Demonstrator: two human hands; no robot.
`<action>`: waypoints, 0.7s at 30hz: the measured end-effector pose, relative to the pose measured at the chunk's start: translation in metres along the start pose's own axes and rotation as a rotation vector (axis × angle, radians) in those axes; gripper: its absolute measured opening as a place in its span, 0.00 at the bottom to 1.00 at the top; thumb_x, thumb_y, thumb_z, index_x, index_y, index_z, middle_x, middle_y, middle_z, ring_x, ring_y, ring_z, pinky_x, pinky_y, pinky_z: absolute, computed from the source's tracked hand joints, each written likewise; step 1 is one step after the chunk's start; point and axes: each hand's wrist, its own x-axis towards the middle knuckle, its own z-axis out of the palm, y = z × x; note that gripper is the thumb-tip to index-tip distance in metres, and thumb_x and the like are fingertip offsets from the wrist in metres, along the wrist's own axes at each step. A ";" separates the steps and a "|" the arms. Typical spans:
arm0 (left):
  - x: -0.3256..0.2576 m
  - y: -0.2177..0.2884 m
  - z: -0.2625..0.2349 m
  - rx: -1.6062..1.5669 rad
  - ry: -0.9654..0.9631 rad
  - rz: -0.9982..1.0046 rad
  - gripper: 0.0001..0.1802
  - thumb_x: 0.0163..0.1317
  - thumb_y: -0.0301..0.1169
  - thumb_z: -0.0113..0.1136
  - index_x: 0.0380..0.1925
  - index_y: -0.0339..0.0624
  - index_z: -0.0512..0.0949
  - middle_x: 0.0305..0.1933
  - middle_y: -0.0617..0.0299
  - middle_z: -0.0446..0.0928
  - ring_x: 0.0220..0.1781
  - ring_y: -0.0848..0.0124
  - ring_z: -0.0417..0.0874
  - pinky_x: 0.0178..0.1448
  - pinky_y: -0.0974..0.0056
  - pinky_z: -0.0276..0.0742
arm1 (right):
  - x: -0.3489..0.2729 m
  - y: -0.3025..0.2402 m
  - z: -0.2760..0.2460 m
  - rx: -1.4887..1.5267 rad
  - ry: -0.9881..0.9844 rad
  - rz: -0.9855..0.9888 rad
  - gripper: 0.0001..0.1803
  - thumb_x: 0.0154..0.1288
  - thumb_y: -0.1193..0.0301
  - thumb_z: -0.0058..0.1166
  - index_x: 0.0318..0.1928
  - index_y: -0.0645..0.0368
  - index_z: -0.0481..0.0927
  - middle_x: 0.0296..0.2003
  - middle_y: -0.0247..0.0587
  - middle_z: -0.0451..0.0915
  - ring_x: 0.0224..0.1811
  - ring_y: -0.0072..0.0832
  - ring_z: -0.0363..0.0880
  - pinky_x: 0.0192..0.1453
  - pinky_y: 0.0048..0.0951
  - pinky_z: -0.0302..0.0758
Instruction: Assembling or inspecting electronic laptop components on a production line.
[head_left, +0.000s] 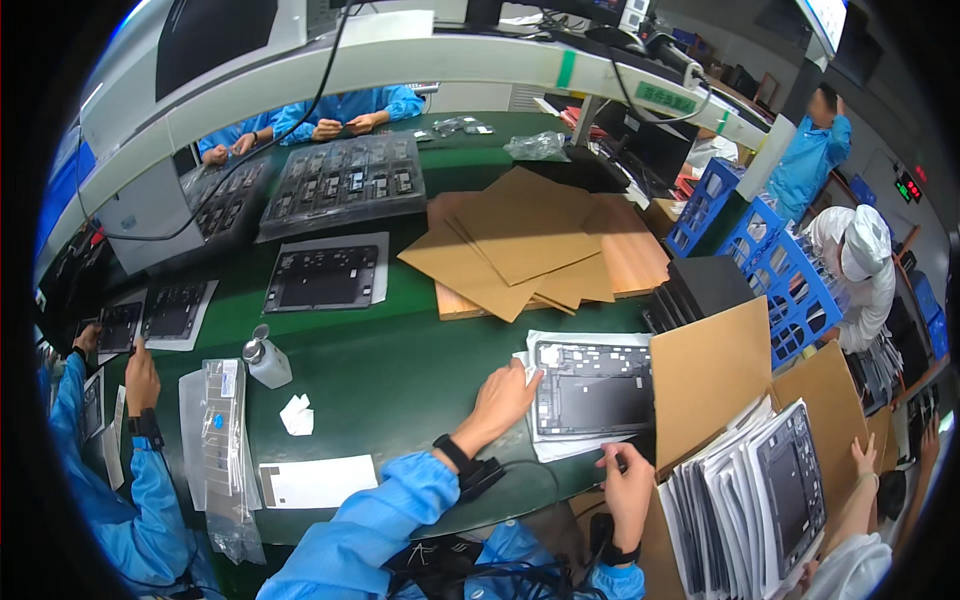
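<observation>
Pinching a cloth (530,368), the left hand (503,402) meets the panel (600,400), centre-right; the right hand (628,492) half-curls, grip unclear. Work seems unfinished; more panels (790,485) stand boxed, lower right.

I make this out as an electronics assembly workshop: people in blue smocks (806,165), trays of small parts (345,185), dark device frames (608,402), one long green desk (375,350).

My left hand (505,403) could pass over the green tabletop (400,370) at mid-frame; cardboard sheets (520,235) bar upper centre, the open carton (710,375) the lower right.
</observation>
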 end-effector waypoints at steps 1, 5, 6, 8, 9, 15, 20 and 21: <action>0.006 0.006 0.002 0.055 -0.016 0.019 0.31 0.73 0.47 0.56 0.38 0.18 0.75 0.32 0.30 0.81 0.40 0.35 0.84 0.46 0.41 0.80 | -0.001 0.000 -0.002 0.001 -0.028 0.051 0.09 0.72 0.70 0.57 0.42 0.64 0.85 0.26 0.42 0.85 0.24 0.28 0.82 0.30 0.29 0.75; 0.016 0.010 0.011 0.277 -0.049 -0.040 0.26 0.70 0.46 0.60 0.41 0.25 0.78 0.36 0.37 0.84 0.42 0.44 0.88 0.43 0.44 0.83 | -0.002 0.005 -0.008 0.055 -0.063 0.125 0.08 0.71 0.71 0.58 0.42 0.64 0.84 0.28 0.46 0.86 0.31 0.33 0.87 0.38 0.31 0.77; 0.016 0.010 0.012 0.284 -0.054 -0.036 0.26 0.70 0.46 0.60 0.41 0.25 0.78 0.36 0.37 0.84 0.42 0.44 0.88 0.43 0.44 0.83 | -0.001 0.009 -0.009 0.071 -0.054 0.120 0.08 0.71 0.71 0.58 0.42 0.64 0.84 0.28 0.45 0.86 0.31 0.33 0.86 0.38 0.31 0.77; 0.015 0.005 0.013 0.316 -0.045 0.017 0.23 0.68 0.43 0.62 0.40 0.27 0.79 0.34 0.39 0.84 0.41 0.44 0.88 0.43 0.44 0.83 | 0.003 0.014 -0.012 0.100 -0.053 0.123 0.09 0.72 0.71 0.57 0.42 0.65 0.84 0.27 0.45 0.86 0.30 0.32 0.85 0.37 0.31 0.76; 0.015 0.009 0.012 0.320 -0.050 0.017 0.23 0.68 0.43 0.62 0.40 0.27 0.79 0.34 0.39 0.84 0.41 0.44 0.88 0.43 0.44 0.83 | 0.005 0.017 -0.014 0.120 -0.055 0.122 0.09 0.72 0.71 0.57 0.42 0.65 0.84 0.27 0.45 0.86 0.28 0.31 0.84 0.36 0.31 0.76; 0.005 0.040 -0.013 0.253 0.072 0.094 0.16 0.68 0.36 0.61 0.40 0.32 0.71 0.29 0.38 0.82 0.34 0.40 0.86 0.38 0.41 0.80 | 0.004 0.032 -0.014 0.141 -0.019 0.050 0.11 0.76 0.69 0.56 0.44 0.65 0.85 0.26 0.37 0.83 0.19 0.18 0.75 0.23 0.23 0.71; 0.016 0.034 -0.019 -0.047 0.163 0.190 0.13 0.70 0.33 0.58 0.39 0.33 0.68 0.27 0.32 0.77 0.35 0.34 0.81 0.37 0.39 0.74 | 0.005 0.032 -0.007 0.115 -0.022 0.023 0.11 0.76 0.69 0.56 0.45 0.65 0.85 0.26 0.36 0.83 0.19 0.18 0.75 0.23 0.22 0.70; 0.017 0.031 -0.018 -0.110 0.150 0.177 0.13 0.71 0.33 0.57 0.40 0.33 0.69 0.28 0.33 0.78 0.35 0.33 0.80 0.37 0.39 0.73 | 0.006 0.024 -0.006 0.113 -0.038 0.060 0.10 0.74 0.69 0.57 0.43 0.65 0.84 0.26 0.40 0.84 0.22 0.25 0.78 0.28 0.27 0.71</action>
